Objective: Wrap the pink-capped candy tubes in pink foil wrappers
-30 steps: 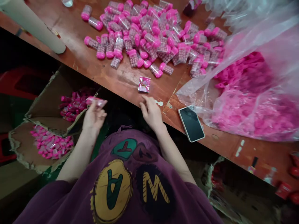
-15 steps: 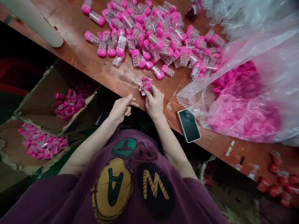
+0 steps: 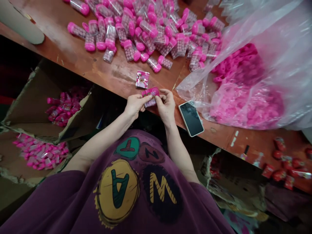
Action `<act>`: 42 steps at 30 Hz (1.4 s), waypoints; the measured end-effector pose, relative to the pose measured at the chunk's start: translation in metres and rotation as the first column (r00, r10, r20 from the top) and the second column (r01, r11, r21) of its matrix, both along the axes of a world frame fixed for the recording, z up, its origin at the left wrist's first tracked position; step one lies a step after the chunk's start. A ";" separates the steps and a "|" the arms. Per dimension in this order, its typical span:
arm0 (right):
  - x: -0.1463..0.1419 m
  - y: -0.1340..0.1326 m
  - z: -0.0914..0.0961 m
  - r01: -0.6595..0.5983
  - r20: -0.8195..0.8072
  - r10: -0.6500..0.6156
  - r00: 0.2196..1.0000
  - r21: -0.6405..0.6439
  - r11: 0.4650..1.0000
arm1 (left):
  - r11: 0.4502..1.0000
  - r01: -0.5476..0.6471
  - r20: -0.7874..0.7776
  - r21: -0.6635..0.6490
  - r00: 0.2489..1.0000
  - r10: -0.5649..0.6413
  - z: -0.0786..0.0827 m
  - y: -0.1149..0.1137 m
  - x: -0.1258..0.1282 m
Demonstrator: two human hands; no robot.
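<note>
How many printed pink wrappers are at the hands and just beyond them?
2: one wrapper held between the left hand and right hand, another wrapper lying on the table just beyond. More may be hidden beneath that one.

A plum-purple, short-sleeved cloth shirt (image 3: 143, 221) fills six o'clock, its loose sleeves (image 3: 56, 195) at eight and five. Ringed on its front are a teal oval print (image 3: 128, 148) at eleven, a maroon oval print (image 3: 151, 152) at one, a ragged yellow disc (image 3: 118, 191) bearing a green letter at eight, and a navy blotch (image 3: 162, 190) with a striped yellow letter at four.
</note>
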State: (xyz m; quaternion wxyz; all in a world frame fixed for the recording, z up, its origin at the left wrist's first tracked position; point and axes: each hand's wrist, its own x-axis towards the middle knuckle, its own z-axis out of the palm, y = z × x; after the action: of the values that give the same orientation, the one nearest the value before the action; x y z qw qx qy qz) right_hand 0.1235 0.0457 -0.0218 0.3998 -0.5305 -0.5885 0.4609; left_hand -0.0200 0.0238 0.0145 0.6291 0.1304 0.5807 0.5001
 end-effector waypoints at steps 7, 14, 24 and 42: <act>0.010 0.001 0.010 -0.091 0.707 -0.042 0.706 0.149 0.985 | 0.999 -0.015 -0.002 -0.033 1.000 0.015 0.007 -0.008 -0.023; -0.010 -0.011 0.013 -0.088 -0.032 0.088 0.996 -0.013 0.996 | 0.998 0.007 0.093 0.059 0.996 -0.013 0.009 -0.012 -0.011; -0.023 -0.005 0.026 -0.100 -0.021 0.100 0.995 -0.011 0.995 | 0.999 -0.017 0.194 0.036 0.981 0.009 0.011 -0.007 -0.016; 0.007 0.140 -0.003 -0.162 0.773 -0.105 0.626 0.261 0.952 | 0.963 -0.249 0.313 -0.106 0.910 0.270 0.005 -0.013 -0.050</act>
State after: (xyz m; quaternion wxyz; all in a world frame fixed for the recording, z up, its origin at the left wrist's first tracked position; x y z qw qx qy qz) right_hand 0.1304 0.1854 -0.0249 0.1756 -0.5992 -0.7753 0.0955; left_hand -0.0702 0.0105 0.0190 0.6478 -0.0524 0.4968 0.5752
